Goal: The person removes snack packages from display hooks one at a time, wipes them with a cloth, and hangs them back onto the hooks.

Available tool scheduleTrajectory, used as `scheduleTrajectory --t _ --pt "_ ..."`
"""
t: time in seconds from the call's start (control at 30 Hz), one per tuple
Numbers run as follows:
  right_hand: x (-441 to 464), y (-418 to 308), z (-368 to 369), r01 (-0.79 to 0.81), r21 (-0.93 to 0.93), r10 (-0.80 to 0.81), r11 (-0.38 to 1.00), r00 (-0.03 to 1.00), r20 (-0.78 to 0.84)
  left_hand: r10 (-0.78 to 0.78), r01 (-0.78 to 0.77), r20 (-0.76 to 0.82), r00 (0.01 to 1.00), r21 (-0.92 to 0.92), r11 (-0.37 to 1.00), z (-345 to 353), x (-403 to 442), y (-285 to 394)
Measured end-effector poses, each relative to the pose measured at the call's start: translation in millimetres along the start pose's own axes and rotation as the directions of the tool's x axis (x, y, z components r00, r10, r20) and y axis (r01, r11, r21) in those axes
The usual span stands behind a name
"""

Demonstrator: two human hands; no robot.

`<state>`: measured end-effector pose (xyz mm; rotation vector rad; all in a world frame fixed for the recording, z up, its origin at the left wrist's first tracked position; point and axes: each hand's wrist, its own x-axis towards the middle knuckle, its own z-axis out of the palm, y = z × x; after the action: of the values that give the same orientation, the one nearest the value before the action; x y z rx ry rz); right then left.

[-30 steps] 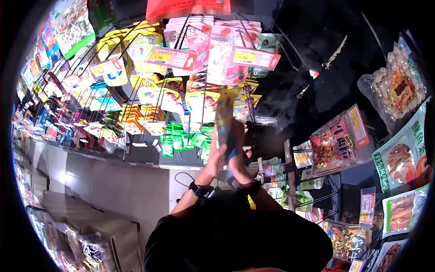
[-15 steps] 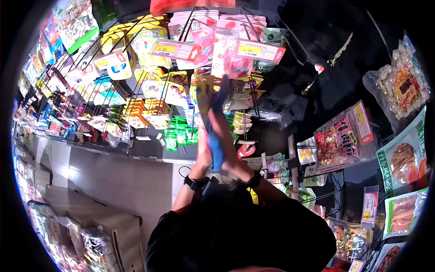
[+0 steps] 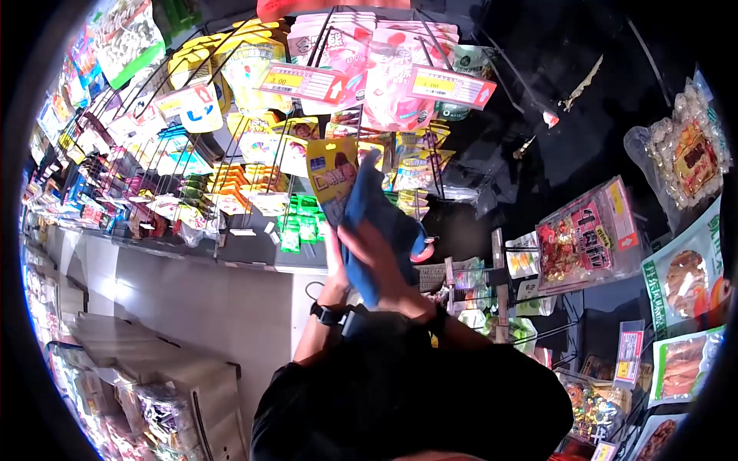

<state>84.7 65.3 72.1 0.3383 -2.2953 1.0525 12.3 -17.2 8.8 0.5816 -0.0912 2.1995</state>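
Note:
A yellow snack bag [image 3: 330, 173] with a hang hole at its top stands upright in front of me. My left hand [image 3: 335, 265] holds it low down from the left side, its fingers mostly hidden behind the bag and cloth. In my right hand [image 3: 378, 265] is a blue cloth [image 3: 365, 203], lying against the right part of the bag and covering much of its lower front. The cloth's upper end sticks up beside the bag, and its lower end hangs below my fingers.
Pink candy bags [image 3: 400, 84] hang on hooks ahead, with price tags [image 3: 304, 82] in front. Small green packets [image 3: 304, 223] lie lower down. Metal hooks and more bagged snacks [image 3: 584, 238] jut out at the right. A pale floor [image 3: 184, 300] shows at lower left.
The bag has turned so its printed face shows, and its top has come lower. The blue cloth has spread wider over it, with my right hand turned flatter against it.

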Motion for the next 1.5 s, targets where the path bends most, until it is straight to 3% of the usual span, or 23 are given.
scheduleTrajectory --t 0.03,0.1,0.13,0.17,0.2,0.3,0.37,0.43,0.5,0.53,0.6,0.7,0.73,0.77,0.8,0.93,1.0,1.1,1.27,1.33,1.37,1.43,1.5 --pt "-27 -2 11 -0.062 -0.126 0.064 0.990 0.998 0.011 -0.013 0.030 -0.086 0.996 0.197 0.980 7 3 1" --pt "-32 8 10 -0.073 -0.091 0.062 0.993 0.991 -0.119 0.007 0.151 -0.277 0.961 0.546 0.824 27 6 4" --pt "-29 19 5 -0.112 -0.082 0.094 0.990 0.975 -0.200 0.029 0.230 -0.457 0.889 0.499 0.836 -32 -14 -7" --pt "-17 24 -7 -0.358 0.041 0.360 0.933 0.918 -0.165 -0.011 0.293 -0.472 0.881 0.529 0.796 -2 -7 -17" --pt "-21 42 -9 -0.416 0.254 0.472 0.873 0.851 -0.230 -0.046 0.289 -0.379 0.924 0.614 0.734 -3 -4 -23" --pt "-60 108 -10 -0.257 0.841 0.740 0.476 0.634 -0.225 -0.164 0.328 -0.303 0.939 0.644 0.691 -1 2 -39" --pt "-93 145 -15 -0.276 0.917 0.789 0.287 0.611 -0.063 -0.239 0.384 -0.308 0.921 0.617 0.687 -5 2 -43" --pt "-126 166 -14 -0.332 0.931 0.795 0.148 0.601 0.088 -0.384 0.567 -0.417 0.824 0.639 0.520 -10 -1 -39" --pt "-146 136 -22 -0.398 0.857 0.704 0.326 0.708 0.062 -0.423 0.690 -0.573 0.702 0.694 0.204 2 -2 -28" --pt "-143 118 -29 -0.415 0.809 0.648 0.416 0.760 0.057 -0.459 0.723 -0.590 0.665 0.662 0.197 -10 -7 -26" --pt "-151 118 -26 -0.500 0.837 0.837 0.222 0.538 0.099 -0.528 0.785 -0.616 0.585 0.594 0.176 -40 -22 -25" --pt "-166 144 -33 -0.200 0.969 0.852 -0.145 0.473 0.225 -0.598 0.649 -0.336 0.728 0.621 0.441 -86 -40 -9" --pt "-196 178 -36 -0.218 0.973 0.777 -0.072 0.599 0.192 -0.602 0.582 -0.194 0.774 0.593 0.556 -108 -48 1" --pt "-179 168 -41 -0.344 0.869 0.834 0.355 0.537 -0.128 -0.607 0.647 -0.343 0.717 0.650 0.398 -103 -35 12" --pt "-155 154 -49 -0.473 0.568 0.734 0.674 0.516 -0.441 -0.579 0.700 -0.484 0.657 0.677 0.229 -97 -17 24" --pt "-139 169 -70 -0.463 0.512 0.690 0.723 0.511 -0.512 -0.341 0.619 -0.516 0.785 0.671 0.409 -119 0 79" --pt "-146 196 -71 -0.445 0.473 0.649 0.760 0.515 -0.559 -0.081 0.706 -0.725 0.684 0.629 0.325 -176 5 106" --pt "-134 204 -73 -0.422 0.452 0.613 0.786 0.437 -0.658 0.208 0.583 -0.633 0.746 0.771 0.255 -192 27 121" --pt "-117 216 -74 -0.424 0.449 0.614 0.786 0.456 -0.644 0.279 0.388 -0.484 0.829 0.858 0.336 -196 63 119" --pt "-103 208 -77 -0.470 0.436 0.629 0.768 0.423 -0.652 0.343 0.433 -0.509 0.789 0.858 0.277 -219 82 112" --pt "-119 239 -73 -0.465 0.337 0.545 0.819 0.445 -0.710 0.269 0.240 -0.359 0.894 0.889 0.389 -274 75 126" --pt "-103 223 -76 -0.480 0.376 0.582 0.793 0.413 -0.701 0.314 0.366 -0.392 0.865 0.920 0.140 -267 89 116" --pt "-105 231 -76 -0.485 0.352 0.562 0.801 0.405 -0.721 0.429 0.426 -0.453 0.782 0.890 0.164 -261 95 106"
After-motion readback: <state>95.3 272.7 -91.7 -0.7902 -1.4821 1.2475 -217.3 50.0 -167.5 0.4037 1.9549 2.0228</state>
